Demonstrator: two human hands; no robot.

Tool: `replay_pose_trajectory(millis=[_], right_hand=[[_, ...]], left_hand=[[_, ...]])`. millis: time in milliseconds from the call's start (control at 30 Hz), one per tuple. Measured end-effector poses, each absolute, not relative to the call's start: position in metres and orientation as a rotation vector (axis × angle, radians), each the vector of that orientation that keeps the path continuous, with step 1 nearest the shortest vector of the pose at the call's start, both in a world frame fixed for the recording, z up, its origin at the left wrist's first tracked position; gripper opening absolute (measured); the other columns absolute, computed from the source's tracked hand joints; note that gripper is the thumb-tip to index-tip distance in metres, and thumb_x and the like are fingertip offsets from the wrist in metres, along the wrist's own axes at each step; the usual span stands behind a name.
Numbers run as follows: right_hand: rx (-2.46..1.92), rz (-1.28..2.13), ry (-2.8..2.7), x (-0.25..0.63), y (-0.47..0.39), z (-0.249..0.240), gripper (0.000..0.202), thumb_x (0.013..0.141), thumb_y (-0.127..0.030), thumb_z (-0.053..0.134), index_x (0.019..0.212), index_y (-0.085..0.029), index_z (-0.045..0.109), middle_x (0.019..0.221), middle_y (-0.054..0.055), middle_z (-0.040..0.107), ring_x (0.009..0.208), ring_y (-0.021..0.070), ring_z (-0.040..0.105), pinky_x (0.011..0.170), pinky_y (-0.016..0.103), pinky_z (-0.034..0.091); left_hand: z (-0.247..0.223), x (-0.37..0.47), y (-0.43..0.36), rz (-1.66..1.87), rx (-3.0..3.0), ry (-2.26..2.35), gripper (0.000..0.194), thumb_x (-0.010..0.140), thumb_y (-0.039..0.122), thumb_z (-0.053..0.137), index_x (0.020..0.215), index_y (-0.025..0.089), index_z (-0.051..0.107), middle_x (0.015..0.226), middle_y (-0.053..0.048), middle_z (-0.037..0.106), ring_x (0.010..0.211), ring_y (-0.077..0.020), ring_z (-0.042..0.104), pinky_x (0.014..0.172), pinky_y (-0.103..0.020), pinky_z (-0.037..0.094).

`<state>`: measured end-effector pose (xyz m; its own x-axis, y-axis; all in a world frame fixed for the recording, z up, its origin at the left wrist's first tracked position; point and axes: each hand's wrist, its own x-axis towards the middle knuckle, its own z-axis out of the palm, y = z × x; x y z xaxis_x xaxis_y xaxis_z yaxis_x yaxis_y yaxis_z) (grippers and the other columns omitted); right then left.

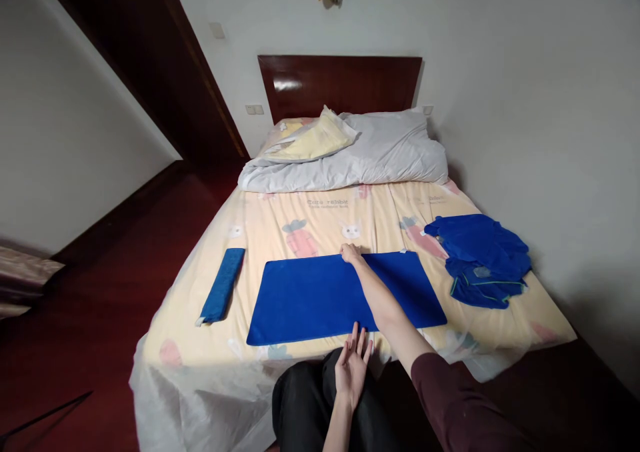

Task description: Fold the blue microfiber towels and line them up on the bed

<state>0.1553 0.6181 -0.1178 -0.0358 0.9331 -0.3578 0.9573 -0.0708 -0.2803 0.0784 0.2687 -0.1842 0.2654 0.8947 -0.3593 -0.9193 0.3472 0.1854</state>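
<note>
A blue cloth (310, 299) lies spread flat as a wide rectangle on the bed. My right hand (351, 253) reaches across it to the middle of its far edge, fingers closed on that edge. Palm up, my left hand (352, 367) is at the middle of the near edge, its fingers spread and the fingertips by the cloth's border; nothing is in it. To the left lies a folded blue cloth (223, 285) in a narrow strip. On the right is a crumpled heap of blue cloth (477, 252).
The bed (200, 359) has a patterned cream sheet. A grey-white quilt (395, 149) and a yellow pillow (315, 140) lie near the dark wooden headboard (345, 82). My knees, in black trousers, touch the bed's near side.
</note>
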Motion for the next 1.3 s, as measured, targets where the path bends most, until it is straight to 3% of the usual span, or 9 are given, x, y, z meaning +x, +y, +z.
replay_pose_trajectory(millis=[233,500,733,800,867,967,1167,1300], right_hand=[[2.217,-0.799,2.123,0.162,0.616,-0.104,0.028,0.1,-0.023,0.058,0.125,-0.027,0.069,0.131,0.008,0.073,0.12,0.024,0.067,0.104,0.036,0.046],[2.289,-0.826,2.174,0.168,0.607,-0.07,0.026,0.1,-0.026,0.056,0.123,-0.029,0.068,0.128,0.005,0.074,0.123,0.0241,0.065,0.11,0.042,0.041],[2.347,-0.906,2.247,0.175,0.593,-0.015,0.02,0.099,-0.025,0.058,0.113,-0.029,0.072,0.123,0.001,0.077,0.118,0.0213,0.068,0.109,0.038,0.043],[2.384,-0.939,2.284,0.178,0.587,0.002,0.019,0.098,-0.026,0.059,0.111,-0.029,0.073,0.121,0.0,0.078,0.115,0.0211,0.069,0.104,0.035,0.046],[2.42,-0.981,2.343,0.183,0.581,0.019,0.018,0.097,-0.028,0.061,0.11,-0.028,0.073,0.118,0.0,0.079,0.112,0.0209,0.07,0.1,0.032,0.048],[2.465,-1.081,2.47,0.195,0.571,0.044,0.017,0.094,-0.028,0.063,0.107,-0.025,0.074,0.114,0.002,0.08,0.108,0.0207,0.072,0.094,0.028,0.051],[2.544,-1.321,2.738,0.225,0.544,0.086,0.03,0.09,-0.042,0.067,0.109,-0.019,0.07,0.112,0.01,0.078,0.106,0.0194,0.072,0.09,0.029,0.054],[2.634,-1.969,2.664,0.246,0.515,0.108,0.046,0.072,-0.052,0.084,0.1,-0.019,0.068,0.095,0.007,0.078,0.087,0.0169,0.072,0.079,0.027,0.053]], left_hand=[[-0.18,0.078,0.263,1.244,-0.035,0.452,0.033,0.101,0.03,0.053,0.12,0.024,0.08,0.168,-0.003,0.041,0.161,-0.0281,0.029,0.133,-0.053,0.024],[-0.166,0.079,0.257,1.277,-0.012,0.549,0.036,0.102,0.027,0.048,0.113,0.021,0.081,0.164,-0.006,0.048,0.16,-0.0257,0.031,0.133,-0.048,0.025],[-0.143,0.07,0.254,1.393,0.088,0.785,0.021,0.092,0.037,0.065,0.096,0.023,0.081,0.146,-0.01,0.066,0.155,-0.028,0.041,0.128,-0.048,0.037],[-0.126,0.058,0.263,1.436,0.142,0.856,0.019,0.081,0.04,0.079,0.09,0.023,0.077,0.133,-0.012,0.074,0.148,-0.0312,0.051,0.125,-0.05,0.04],[-0.103,0.041,0.277,1.471,0.216,0.938,0.033,0.068,0.042,0.091,0.087,0.021,0.072,0.116,-0.012,0.079,0.135,-0.0329,0.063,0.121,-0.052,0.044],[-0.059,0.005,0.305,1.508,0.428,1.09,0.048,0.062,0.051,0.094,0.088,0.019,0.069,0.102,-0.012,0.08,0.113,-0.0309,0.074,0.109,-0.051,0.053],[0.037,-0.063,0.356,1.521,0.857,1.226,0.054,0.062,0.06,0.09,0.087,0.015,0.073,0.086,-0.008,0.073,0.083,-0.0206,0.07,0.082,-0.036,0.055],[0.079,-0.086,0.377,1.573,1.006,1.267,0.053,0.063,0.062,0.087,0.083,0.016,0.073,0.082,-0.006,0.069,0.077,-0.0182,0.063,0.075,-0.033,0.05]])
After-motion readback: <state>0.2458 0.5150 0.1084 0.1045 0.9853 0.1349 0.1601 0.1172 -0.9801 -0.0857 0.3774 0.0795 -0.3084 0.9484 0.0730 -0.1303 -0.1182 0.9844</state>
